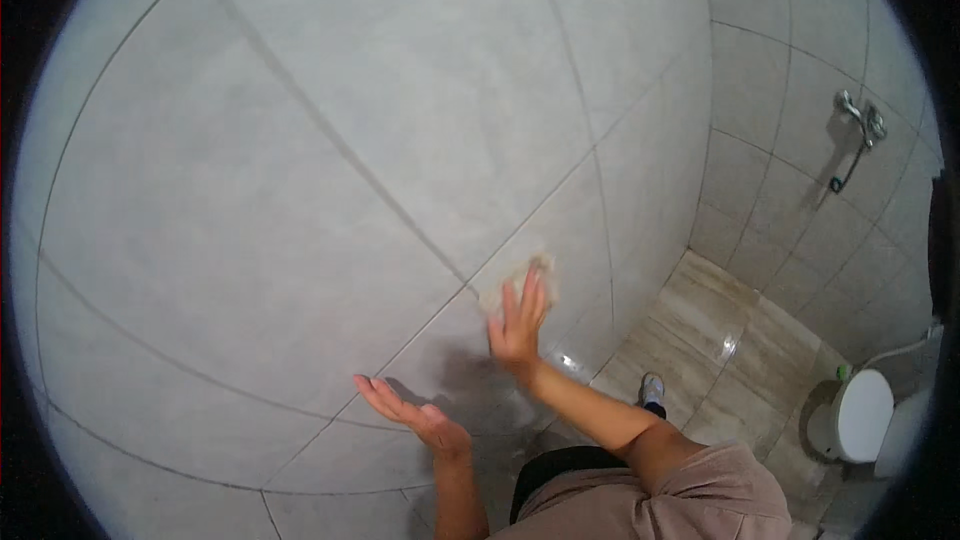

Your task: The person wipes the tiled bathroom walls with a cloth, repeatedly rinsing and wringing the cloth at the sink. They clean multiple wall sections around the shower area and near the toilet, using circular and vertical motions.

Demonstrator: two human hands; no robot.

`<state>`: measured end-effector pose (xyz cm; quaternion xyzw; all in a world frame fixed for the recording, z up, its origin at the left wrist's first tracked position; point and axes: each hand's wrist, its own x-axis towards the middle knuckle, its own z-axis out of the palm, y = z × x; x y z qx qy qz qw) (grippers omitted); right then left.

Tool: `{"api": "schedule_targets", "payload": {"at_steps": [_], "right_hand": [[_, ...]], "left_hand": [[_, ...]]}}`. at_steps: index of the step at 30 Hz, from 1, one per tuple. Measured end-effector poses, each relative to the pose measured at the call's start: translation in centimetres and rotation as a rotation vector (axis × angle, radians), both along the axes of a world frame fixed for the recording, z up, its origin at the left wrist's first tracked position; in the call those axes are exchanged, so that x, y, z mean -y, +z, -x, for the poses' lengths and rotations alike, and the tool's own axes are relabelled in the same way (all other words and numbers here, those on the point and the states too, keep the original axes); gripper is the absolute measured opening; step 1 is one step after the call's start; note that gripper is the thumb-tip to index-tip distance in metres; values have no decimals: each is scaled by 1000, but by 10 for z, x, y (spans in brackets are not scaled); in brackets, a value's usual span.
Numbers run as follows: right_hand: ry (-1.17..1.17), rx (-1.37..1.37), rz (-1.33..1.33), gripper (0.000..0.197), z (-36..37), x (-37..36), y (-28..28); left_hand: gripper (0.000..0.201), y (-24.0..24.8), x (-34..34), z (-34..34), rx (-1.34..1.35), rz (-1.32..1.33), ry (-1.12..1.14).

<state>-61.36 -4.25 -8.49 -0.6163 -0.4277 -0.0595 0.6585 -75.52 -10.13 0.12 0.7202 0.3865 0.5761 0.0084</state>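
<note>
My right hand presses a pale beige cloth against the grey tiled wall, its fingers stretched over it. The cloth looks crumpled and slightly blurred, and part of it is hidden under the fingers. It lies just right of a crossing of tile joints. Lower and to the left, my left hand is held open beside the wall, palm turned up and with nothing in it. Whether its fingertips touch the tiles I cannot tell.
On the far right wall hangs a chrome shower mixer. Below it stands a white toilet with its lid down. Beige tiled floor runs along the wall's foot, and my shoe rests on it.
</note>
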Motion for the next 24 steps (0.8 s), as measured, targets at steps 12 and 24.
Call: {"api": "schedule_targets", "payload": {"at_steps": [12,24], "right_hand": [[-208,122,-179,60,-178,-30,134],[-22,338,-245,51,-170,-25,59]], "left_hand": [[71,-7,-14,-107,-258,44,35],[74,-7,-35,-234,-264,53,9]]}}
